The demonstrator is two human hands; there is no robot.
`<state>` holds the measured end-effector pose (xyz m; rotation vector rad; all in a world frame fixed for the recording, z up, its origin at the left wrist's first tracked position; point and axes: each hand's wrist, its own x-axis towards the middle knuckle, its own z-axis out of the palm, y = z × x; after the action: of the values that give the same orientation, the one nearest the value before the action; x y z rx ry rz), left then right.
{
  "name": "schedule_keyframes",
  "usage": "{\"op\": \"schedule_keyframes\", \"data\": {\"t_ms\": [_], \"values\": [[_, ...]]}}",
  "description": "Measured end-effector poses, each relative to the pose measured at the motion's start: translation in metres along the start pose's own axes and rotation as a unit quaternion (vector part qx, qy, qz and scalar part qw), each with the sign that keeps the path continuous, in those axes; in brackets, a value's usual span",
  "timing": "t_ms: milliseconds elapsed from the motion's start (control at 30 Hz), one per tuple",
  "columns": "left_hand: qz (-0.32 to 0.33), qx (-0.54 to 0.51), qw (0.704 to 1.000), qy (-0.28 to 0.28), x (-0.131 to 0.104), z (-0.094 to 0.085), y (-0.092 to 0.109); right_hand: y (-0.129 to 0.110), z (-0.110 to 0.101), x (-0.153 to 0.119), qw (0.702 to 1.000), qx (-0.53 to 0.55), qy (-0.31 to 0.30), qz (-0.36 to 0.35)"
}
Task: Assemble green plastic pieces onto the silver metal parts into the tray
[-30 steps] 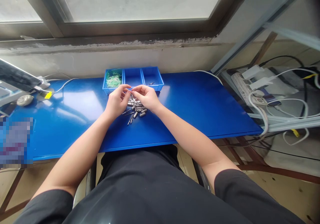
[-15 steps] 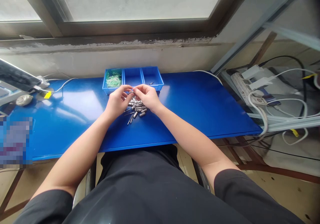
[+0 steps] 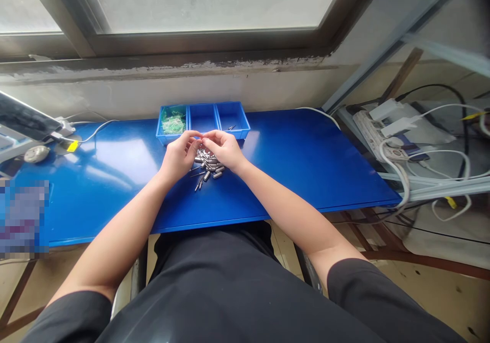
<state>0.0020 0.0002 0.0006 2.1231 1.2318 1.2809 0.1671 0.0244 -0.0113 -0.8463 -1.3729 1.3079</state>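
Observation:
My left hand [image 3: 180, 151] and my right hand [image 3: 225, 150] meet fingertip to fingertip above a pile of small metal pieces [image 3: 209, 163]. Both are closed in a pinch; whatever lies between the fingertips is mostly hidden, so its kind cannot be told. The pile holds several short silvery cylinders and thin dark pins, partly covered by my hands. Just behind the hands stands a blue three-part bin [image 3: 187, 135]. Green and clear plastic packets [image 3: 174, 122] fill its left compartment, and a few thin dark pieces [image 3: 230, 127] lie in the right one.
The blue table [image 3: 306, 164] runs along the wall under a window. At the left are a screen [image 3: 26, 113], a white mouse [image 3: 37, 153] and cables. A power strip [image 3: 378, 131] with plugs and white cords sits at the right, beside a metal frame.
The fingertips have drawn closer together, and the left thumb has risen toward the right fingers. A small silvery piece seen between them before is now hidden. The pile looks the same.

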Motion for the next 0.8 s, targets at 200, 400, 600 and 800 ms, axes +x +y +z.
{"op": "schedule_keyframes", "data": {"t_ms": [200,400,600,800], "values": [[-0.009,-0.002,1.000,-0.003,-0.0009,0.0003,-0.0025,-0.0014,-0.0004,-0.0010,1.000,-0.005,-0.003,0.005],[-0.014,0.002,1.000,0.002,-0.0004,0.0001,0.0012,-0.0025,-0.0012,-0.0006,1.000,-0.002,-0.001,0.011],[-0.014,0.009,1.000,0.006,-0.0007,0.0012,0.0020,-0.0028,-0.0030,0.0002,1.000,-0.011,0.000,0.010],[-0.006,0.016,1.000,0.008,-0.0016,0.0026,-0.0003,0.0007,-0.0038,0.0014,1.000,-0.018,0.002,0.017]]}}
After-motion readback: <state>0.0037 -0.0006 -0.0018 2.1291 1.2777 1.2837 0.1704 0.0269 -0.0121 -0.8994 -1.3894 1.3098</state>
